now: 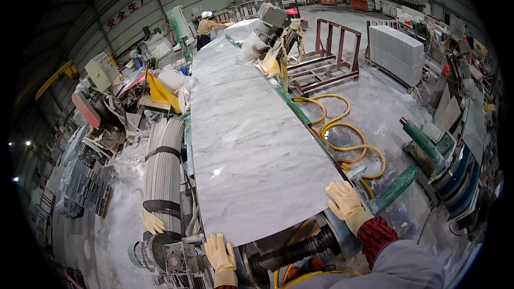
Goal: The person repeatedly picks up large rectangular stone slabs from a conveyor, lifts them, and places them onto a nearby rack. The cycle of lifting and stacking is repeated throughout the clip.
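A long white stone slab (pixel 257 166) with grey veins lies on a roller conveyor and stretches far ahead of me. My left hand (pixel 220 257), in a cream work glove, is at the slab's near left corner with its fingers stretched forward. My right hand (pixel 345 203), gloved alike, rests by the near right corner, fingers spread along the edge. Both palms face down, and neither hand is closed round anything. Between my hands, below the slab's near end, a dark ridged roller (pixel 294 251) shows.
A strapped bundle of thin strips (pixel 163 166) stands left, a loose glove (pixel 153 222) near its end, beside a motor (pixel 160 254). Yellow hoses (pixel 350 128) coil on the right floor near a green post (pixel 393 188). Farther off are a metal rack (pixel 334 53) and another person (pixel 206 27).
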The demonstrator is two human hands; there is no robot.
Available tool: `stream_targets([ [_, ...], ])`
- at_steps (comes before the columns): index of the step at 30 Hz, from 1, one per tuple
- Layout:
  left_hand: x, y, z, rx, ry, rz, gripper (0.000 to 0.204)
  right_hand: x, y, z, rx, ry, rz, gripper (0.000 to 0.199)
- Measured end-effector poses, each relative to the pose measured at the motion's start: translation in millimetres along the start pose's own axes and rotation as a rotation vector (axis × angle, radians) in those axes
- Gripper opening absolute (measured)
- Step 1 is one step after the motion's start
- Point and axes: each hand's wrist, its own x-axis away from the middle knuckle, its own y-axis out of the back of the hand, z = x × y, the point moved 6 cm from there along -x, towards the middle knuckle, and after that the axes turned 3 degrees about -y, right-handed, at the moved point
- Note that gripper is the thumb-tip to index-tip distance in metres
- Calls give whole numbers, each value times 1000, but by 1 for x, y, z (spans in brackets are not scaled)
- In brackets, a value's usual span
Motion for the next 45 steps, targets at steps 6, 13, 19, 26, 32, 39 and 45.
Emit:
stream_targets([
  [6,1,3,-3,0,4,2,53,2,6,3,-1,32,-37,46],
  [13,5,-4,3,-42,-13,-3,54,1,6,3,-24,4,10,44],
  [19,9,-5,4,-47,20,21,53,6,6,4,-25,4,-6,45],
  [26,11,-3,5,-7,46,38,53,9,0,1,-3,-11,36,48],
  [32,9,5,-2,14,47,54,53,13,-1,-1,13,-21,41,48],
  [39,12,8,-3,-9,20,30,53,16,-1,0,27,6,17,48],
  [45,12,11,-7,-7,24,47,52,17,3,0,1,-3,26,47],
])
